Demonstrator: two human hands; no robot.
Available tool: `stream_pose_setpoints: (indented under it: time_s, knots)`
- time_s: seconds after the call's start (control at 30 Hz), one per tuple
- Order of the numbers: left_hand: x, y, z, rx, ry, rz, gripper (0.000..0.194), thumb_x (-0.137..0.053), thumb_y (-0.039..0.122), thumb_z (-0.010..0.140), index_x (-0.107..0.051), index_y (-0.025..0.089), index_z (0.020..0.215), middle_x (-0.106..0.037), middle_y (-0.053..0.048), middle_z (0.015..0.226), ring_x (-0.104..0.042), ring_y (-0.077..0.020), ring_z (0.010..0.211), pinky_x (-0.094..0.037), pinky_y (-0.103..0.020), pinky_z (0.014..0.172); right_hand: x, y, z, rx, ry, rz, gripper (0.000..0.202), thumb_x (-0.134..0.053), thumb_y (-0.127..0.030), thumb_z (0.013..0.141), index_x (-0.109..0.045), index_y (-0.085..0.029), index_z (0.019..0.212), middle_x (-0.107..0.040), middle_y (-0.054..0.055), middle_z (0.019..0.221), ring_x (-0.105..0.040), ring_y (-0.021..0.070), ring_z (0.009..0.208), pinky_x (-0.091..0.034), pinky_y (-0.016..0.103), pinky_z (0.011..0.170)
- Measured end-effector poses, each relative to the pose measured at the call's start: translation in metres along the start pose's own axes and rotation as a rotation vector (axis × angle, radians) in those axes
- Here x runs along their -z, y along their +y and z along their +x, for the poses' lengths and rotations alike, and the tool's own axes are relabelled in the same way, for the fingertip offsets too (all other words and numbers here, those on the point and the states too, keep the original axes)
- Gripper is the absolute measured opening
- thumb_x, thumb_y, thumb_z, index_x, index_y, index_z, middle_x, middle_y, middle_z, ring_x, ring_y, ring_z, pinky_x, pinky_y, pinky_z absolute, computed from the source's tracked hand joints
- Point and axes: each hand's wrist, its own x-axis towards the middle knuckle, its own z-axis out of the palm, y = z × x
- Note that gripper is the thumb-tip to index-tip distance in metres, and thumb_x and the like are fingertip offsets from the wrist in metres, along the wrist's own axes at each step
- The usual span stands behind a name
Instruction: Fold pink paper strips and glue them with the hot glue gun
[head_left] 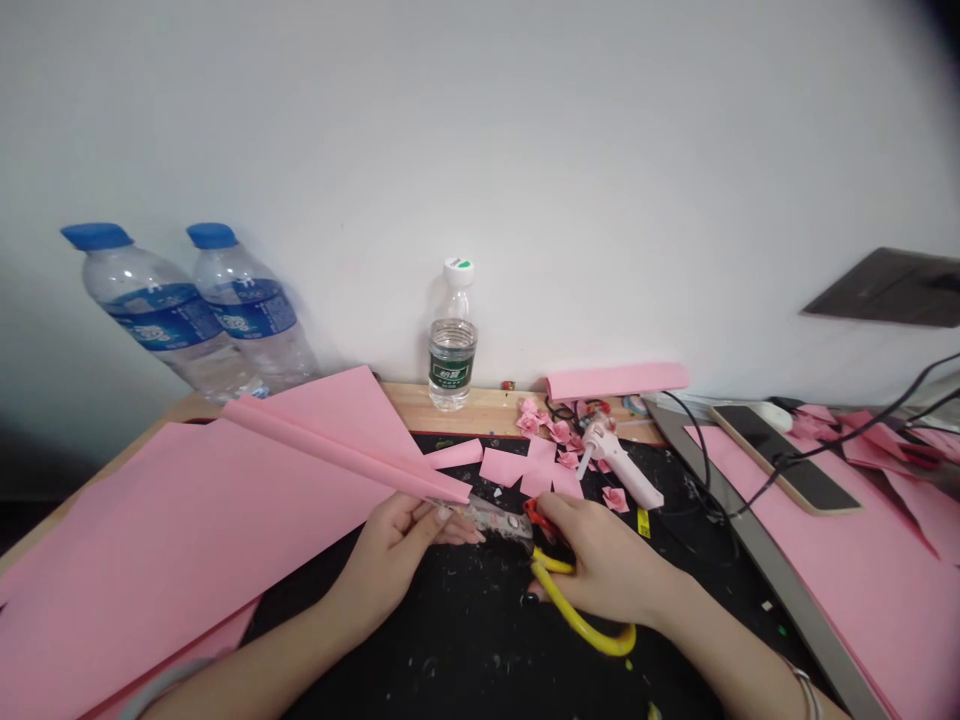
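Observation:
My right hand [607, 555] is closed around scissors [501, 520] with one yellow and one red handle. Their blades point left and lie along the lower edge of a long folded strip of pink paper [352, 455], close to its right end. My left hand [394, 550] pinches that strip from below, thumb on top, beside the blade tips. Whether the blades have cut into the paper cannot be made out. Just beyond the blades lie small pink paper squares [504, 466] and a short pink rolled piece [456, 454].
Large pink sheets [180, 520] cover the left side. Two big water bottles [161, 315] and a small bottle [452, 350] stand by the wall. A glue gun [622, 465], small paper flowers [615, 498], black cables [705, 450] and a phone [787, 460] are at right.

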Motion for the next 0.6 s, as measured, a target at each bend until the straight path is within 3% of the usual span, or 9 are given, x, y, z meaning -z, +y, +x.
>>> stream_pose_setpoints:
  time_s: [0.6]
  knots:
    - [0.0012, -0.0019, 0.0008, 0.040, -0.011, -0.019, 0.026, -0.062, 0.040, 0.083, -0.064, 0.015, 0.085, -0.075, -0.007, 0.083, -0.071, -0.0210, 0.078, -0.056, -0.033, 0.077, 0.0023, 0.0083, -0.0005, 0.006, 0.013, -0.001, 0.040, -0.074, -0.038, 0.064, -0.039, -0.022, 0.074, -0.052, -0.003, 0.072, -0.042, 0.0140, 0.058, -0.023, 0.025, 0.051]
